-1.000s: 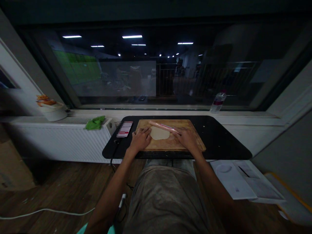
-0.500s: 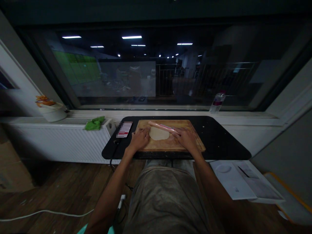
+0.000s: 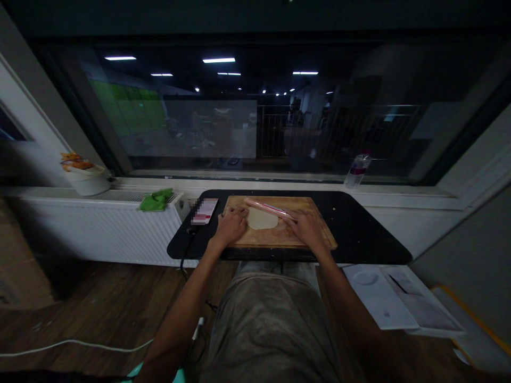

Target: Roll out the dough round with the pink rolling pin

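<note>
A flat, pale sheet of dough (image 3: pixel 261 219) lies on a wooden cutting board (image 3: pixel 279 242). Curled fingers of my left hand (image 3: pixel 231 224) cover the left edge of the dough and appear to grip it. A slim rolling pin (image 3: pixel 268 206) lies slantwise across the far side of the dough, its left end pointing away from me. My right hand (image 3: pixel 306 229) is closed over the pin's near right end, and the palm hides that tip.
The board rests on a black table (image 3: pixel 359 229). A phone (image 3: pixel 205 211) lies left of it. Behind are a green cloth (image 3: pixel 155 200) on the radiator (image 3: pixel 131 229), a white tub (image 3: pixel 90 182) and a bottle (image 3: pixel 357 169) on the sill. An open white box (image 3: pixel 399 298) sits low right.
My left hand has shifted slightly right, further over the dough's edge. The rolling pin and my right hand have hardly moved. The whole view has shifted a little.
</note>
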Demonstrator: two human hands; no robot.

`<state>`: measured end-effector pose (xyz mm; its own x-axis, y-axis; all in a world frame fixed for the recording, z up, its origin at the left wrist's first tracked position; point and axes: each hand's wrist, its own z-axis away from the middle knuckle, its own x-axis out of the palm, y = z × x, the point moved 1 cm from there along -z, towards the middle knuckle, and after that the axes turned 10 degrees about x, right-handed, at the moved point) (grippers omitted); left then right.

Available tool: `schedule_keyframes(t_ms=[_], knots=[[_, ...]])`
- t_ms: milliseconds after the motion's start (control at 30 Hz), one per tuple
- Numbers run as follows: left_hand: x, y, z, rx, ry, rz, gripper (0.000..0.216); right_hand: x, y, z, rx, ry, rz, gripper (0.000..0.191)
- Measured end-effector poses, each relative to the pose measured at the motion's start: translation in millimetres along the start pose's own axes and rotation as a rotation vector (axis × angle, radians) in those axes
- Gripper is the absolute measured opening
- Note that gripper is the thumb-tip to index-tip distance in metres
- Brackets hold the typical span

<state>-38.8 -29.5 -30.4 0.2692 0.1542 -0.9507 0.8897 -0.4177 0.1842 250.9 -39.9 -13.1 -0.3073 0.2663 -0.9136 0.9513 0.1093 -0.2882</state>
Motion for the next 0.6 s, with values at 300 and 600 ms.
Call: schedule_keyframes(t_ms=[300,600], knots=[[-1.7,2.7,1.2,0.009,0.009,-0.018,0.052,2.2,2.0,-0.5,-0.009,0.003,-0.009,0.047],[5.9,-12.3,4.2,-0.037,0.119,0.067,0.051,1.8,0.8,-0.4,0.005,0.001,-0.007,0.047]])
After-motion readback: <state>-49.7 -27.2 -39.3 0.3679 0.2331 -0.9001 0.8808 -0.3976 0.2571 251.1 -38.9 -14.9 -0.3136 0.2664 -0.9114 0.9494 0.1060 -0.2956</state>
